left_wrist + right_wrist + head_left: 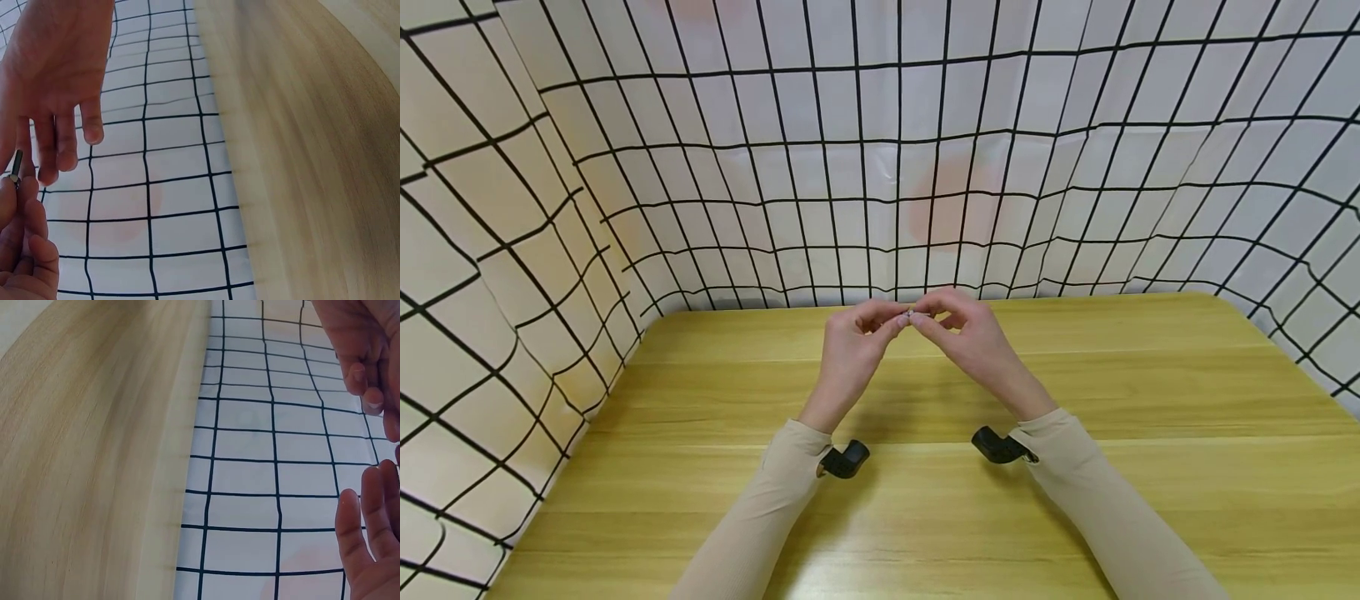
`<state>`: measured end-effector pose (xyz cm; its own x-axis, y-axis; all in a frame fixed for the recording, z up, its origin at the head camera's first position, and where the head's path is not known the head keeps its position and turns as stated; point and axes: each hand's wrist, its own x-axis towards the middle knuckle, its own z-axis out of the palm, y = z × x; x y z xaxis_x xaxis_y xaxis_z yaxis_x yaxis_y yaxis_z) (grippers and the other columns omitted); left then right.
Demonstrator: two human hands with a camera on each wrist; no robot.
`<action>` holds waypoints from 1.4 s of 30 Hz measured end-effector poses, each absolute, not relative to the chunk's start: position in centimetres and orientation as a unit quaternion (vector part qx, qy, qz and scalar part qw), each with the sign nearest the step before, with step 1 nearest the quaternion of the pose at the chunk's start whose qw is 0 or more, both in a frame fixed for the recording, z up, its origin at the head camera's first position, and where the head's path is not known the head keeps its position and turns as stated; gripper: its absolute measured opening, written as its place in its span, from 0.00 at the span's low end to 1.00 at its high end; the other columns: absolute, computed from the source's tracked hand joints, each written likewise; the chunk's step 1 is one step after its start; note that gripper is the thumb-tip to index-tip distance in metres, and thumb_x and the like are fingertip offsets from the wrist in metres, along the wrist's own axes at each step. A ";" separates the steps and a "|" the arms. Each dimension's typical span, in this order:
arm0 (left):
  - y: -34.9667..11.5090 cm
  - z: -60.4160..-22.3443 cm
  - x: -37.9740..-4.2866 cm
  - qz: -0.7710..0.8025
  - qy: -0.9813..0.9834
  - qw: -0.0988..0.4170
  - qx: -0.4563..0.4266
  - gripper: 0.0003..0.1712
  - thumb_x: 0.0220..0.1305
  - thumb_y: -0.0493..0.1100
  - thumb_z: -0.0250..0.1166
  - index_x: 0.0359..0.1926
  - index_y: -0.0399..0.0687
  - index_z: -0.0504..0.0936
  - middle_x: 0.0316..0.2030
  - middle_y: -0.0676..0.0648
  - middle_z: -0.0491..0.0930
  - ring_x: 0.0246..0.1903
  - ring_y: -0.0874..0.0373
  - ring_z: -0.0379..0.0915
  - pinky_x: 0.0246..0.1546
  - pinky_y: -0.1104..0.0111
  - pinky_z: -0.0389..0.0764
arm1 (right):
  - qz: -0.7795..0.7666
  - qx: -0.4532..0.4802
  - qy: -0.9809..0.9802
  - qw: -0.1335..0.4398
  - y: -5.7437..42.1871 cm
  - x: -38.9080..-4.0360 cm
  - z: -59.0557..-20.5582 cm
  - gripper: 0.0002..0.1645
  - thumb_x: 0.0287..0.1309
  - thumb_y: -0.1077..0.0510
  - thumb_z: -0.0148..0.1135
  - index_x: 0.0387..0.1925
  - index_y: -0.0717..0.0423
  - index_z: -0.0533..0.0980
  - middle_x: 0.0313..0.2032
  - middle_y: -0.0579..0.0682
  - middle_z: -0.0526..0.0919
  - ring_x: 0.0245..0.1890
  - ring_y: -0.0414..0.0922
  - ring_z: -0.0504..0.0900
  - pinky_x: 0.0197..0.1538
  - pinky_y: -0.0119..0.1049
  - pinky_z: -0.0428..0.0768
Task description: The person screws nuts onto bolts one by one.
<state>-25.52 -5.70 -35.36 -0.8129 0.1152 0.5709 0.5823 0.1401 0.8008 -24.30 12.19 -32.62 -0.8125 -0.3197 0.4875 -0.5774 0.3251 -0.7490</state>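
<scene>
My two hands meet over the far part of the table, fingertips close together around a small metal bolt (911,313). In the left wrist view the bolt (17,162) shows a dark, thin shank and a shiny wider piece, like a nut or head, at its lower end. My left hand (852,343) pinches it between thumb and index finger; its other fingers (65,144) extend loosely. From the other side my right hand (973,337) pinches it with thumb and index finger, the wider piece at its fingertips. The right wrist view hides the bolt beyond its edge.
The wooden table (700,467) spreads beneath both forearms. A white sheet with a black grid (880,167) rises behind the table's far edge and along both sides. Black wrist mounts (846,459) stick out from the beige sleeves (760,508).
</scene>
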 end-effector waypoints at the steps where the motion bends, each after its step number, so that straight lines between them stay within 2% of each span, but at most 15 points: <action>1: -5.7 -35.4 -25.5 -0.611 -0.730 0.192 -0.238 0.08 0.64 0.41 0.68 0.41 0.44 0.88 0.32 0.51 0.84 0.25 0.57 0.68 0.25 0.70 0.67 | 0.509 0.280 -0.804 0.126 12.2 -24.3 -32.6 0.08 0.68 0.61 0.60 0.46 0.59 0.79 0.46 0.52 0.80 0.46 0.44 0.75 0.47 0.47 0.74; 6: -5.7 -35.5 -25.7 -0.607 -0.733 0.196 -0.235 0.07 0.64 0.41 0.68 0.41 0.44 0.88 0.30 0.50 0.83 0.24 0.57 0.67 0.23 0.70 0.65 | 0.520 0.292 -0.792 0.130 12.2 -24.4 -32.7 0.11 0.67 0.63 0.60 0.49 0.60 0.77 0.46 0.54 0.78 0.46 0.44 0.75 0.48 0.47 0.74; 18: -5.6 -35.5 -25.6 -0.609 -0.738 0.193 -0.215 0.07 0.63 0.40 0.69 0.40 0.45 0.89 0.32 0.49 0.84 0.25 0.58 0.68 0.25 0.70 0.67 | 0.512 0.318 -0.783 0.153 12.1 -24.5 -32.6 0.09 0.64 0.68 0.61 0.46 0.62 0.78 0.43 0.53 0.79 0.44 0.43 0.76 0.44 0.44 0.77; 25: -5.4 -33.8 -24.1 -0.606 -0.742 0.194 -0.209 0.07 0.63 0.33 0.68 0.41 0.35 0.87 0.33 0.41 0.84 0.25 0.57 0.67 0.26 0.71 0.65 | 0.508 0.303 -0.792 0.151 12.0 -24.4 -32.7 0.09 0.66 0.66 0.61 0.46 0.62 0.79 0.44 0.53 0.80 0.44 0.44 0.76 0.45 0.46 0.77; 28: -5.4 -32.9 -23.3 -0.607 -0.740 0.197 -0.214 0.06 0.63 0.32 0.67 0.40 0.33 0.87 0.33 0.41 0.84 0.26 0.58 0.67 0.26 0.71 0.66 | 0.509 0.300 -0.794 0.146 12.0 -24.5 -32.7 0.08 0.66 0.65 0.61 0.46 0.61 0.79 0.44 0.52 0.80 0.45 0.44 0.76 0.45 0.45 0.77; 36: -5.4 -33.5 -23.8 -0.611 -0.736 0.193 -0.219 0.07 0.63 0.34 0.67 0.40 0.35 0.87 0.35 0.41 0.84 0.27 0.56 0.69 0.27 0.71 0.68 | 0.506 0.299 -0.796 0.146 12.2 -24.6 -32.7 0.06 0.67 0.63 0.60 0.43 0.59 0.81 0.44 0.51 0.80 0.44 0.42 0.75 0.44 0.47 0.76; 42: -5.5 -35.5 -25.5 -0.607 -0.737 0.198 -0.221 0.07 0.64 0.41 0.69 0.40 0.44 0.89 0.35 0.49 0.85 0.27 0.57 0.70 0.28 0.70 0.69 | 0.503 0.294 -0.800 0.145 12.2 -24.4 -32.7 0.06 0.69 0.63 0.59 0.42 0.60 0.81 0.46 0.52 0.80 0.44 0.42 0.75 0.44 0.49 0.75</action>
